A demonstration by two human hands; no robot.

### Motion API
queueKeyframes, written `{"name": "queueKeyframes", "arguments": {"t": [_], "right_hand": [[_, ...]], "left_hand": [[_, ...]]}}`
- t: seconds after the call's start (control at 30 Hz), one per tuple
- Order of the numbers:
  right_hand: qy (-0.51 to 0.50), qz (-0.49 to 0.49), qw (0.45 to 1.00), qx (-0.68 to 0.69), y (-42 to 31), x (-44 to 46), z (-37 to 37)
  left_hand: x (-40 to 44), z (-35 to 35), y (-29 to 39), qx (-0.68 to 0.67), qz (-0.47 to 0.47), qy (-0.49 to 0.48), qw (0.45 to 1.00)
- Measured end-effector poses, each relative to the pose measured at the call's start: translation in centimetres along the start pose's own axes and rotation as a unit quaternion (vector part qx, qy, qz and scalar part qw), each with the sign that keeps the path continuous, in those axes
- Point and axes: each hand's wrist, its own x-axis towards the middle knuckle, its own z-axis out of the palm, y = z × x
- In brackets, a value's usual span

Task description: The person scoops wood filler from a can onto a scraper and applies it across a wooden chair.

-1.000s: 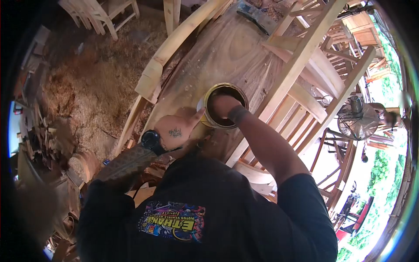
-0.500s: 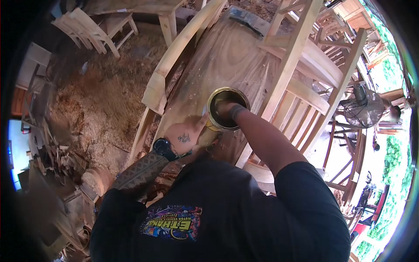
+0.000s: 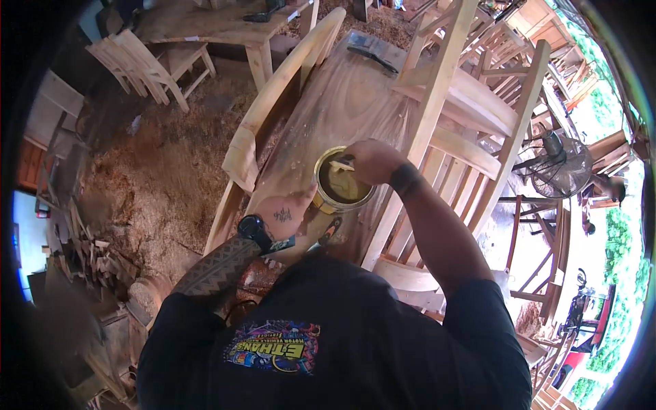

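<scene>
A round can (image 3: 318,198) with a yellowish rim stands on a wooden board (image 3: 355,96), and light brown paste shows inside it. My right hand (image 3: 371,161) is closed over the can's right rim, gripping a small tool (image 3: 342,165) with a pale blade above the paste. Against the left side of the can rests my left hand (image 3: 285,213), its fingers partly hidden. A putty knife (image 3: 331,231) with a dark and orange handle lies just below the can.
Right of the board stands a slatted wooden chair frame (image 3: 471,154). A curved wooden piece (image 3: 263,102) runs along the left. A dark tool (image 3: 372,58) lies at the board's far end. Beyond are a fan (image 3: 562,166), a table (image 3: 205,26) and sawdust (image 3: 147,178).
My right hand has risen from deep inside the can to its right rim, and the pale-bladed tool now shows. The view has shifted slightly. My left hand stays at the can.
</scene>
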Motion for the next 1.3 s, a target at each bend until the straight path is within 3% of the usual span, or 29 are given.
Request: {"name": "queueKeyframes", "arguments": {"t": [0.03,0.13,0.23,0.37,0.47,0.5,0.6,0.7,0.77,0.8,0.83,0.87,0.9,0.93,1.2,1.3], "right_hand": [[-0.005,0.0,1.0,0.014,-0.4,-1.2,-1.1],[0.1,-0.04,0.99,0.087,-0.4,-5.0,-2.3],[0.161,-0.048,0.968,0.188,-2.0,-9.4,-4.4],[0.303,-0.095,0.922,0.223,-2.7,-14.1,-4.8],[0.367,-0.129,0.854,0.345,-2.3,-16.4,-3.5],[0.368,-0.124,0.827,0.407,-1.9,-17.3,-2.7],[0.405,-0.21,0.719,0.524,-2.1,-18.5,-1.2],[0.395,-0.175,0.746,0.507,-2.5,-20.0,-1.5],[0.43,-0.117,0.778,0.443,-1.3,-21.5,-0.2],[0.485,-0.151,0.754,0.416,-2.8,-22.0,-0.3],[0.467,-0.149,0.733,0.472,-1.9,-22.8,0.3],[0.433,-0.053,0.76,0.483,-4.2,-24.1,-1.3],[0.418,-0.083,0.723,0.544,-4.2,-24.3,-1.1],[0.429,-0.136,0.694,0.563,-4.0,-24.3,-0.6],[0.446,-0.12,0.655,0.599,-4.2,-26.8,1.3],[0.458,-0.112,0.654,0.591,-4.5,-27.3,2.1]], "left_hand": [[0.0,-0.1,0.0,0.004,-0.006,-0.007,1.0],[0.1,-3.0,1.0,0.001,-0.029,-0.051,0.998],[0.4,-0.8,-3.0,-0.078,0.138,0.144,0.977],[2.5,-8.5,-1.4,-0.137,0.03,0.012,0.99],[5.8,-9.5,-2.0,-0.281,0.009,0.006,0.96],[7.3,-8.6,-2.2,-0.284,0.04,0.068,0.956],[12.6,-6.3,-3.0,-0.331,0.063,0.046,0.94],[15.9,-3.7,-3.9,-0.237,0.057,0.06,0.968],[17.8,-0.2,-5.9,-0.26,0.038,0.037,0.964],[17.4,-1.4,-4.7,-0.23,0.02,0.029,0.972],[17.6,-1.6,-3.9,-0.214,0.027,0.054,0.975],[18.1,-1.8,-3.9,-0.198,0.037,0.049,0.978],[18.3,-2.1,-3.8,-0.177,0.036,0.053,0.982],[18.9,-0.7,-5.8,-0.111,0.109,0.122,0.98],[18.6,-3.9,-3.2,-0.147,0.024,0.043,0.988],[17.9,-5.4,-2.6,-0.237,0.028,-0.048,0.97]]}}
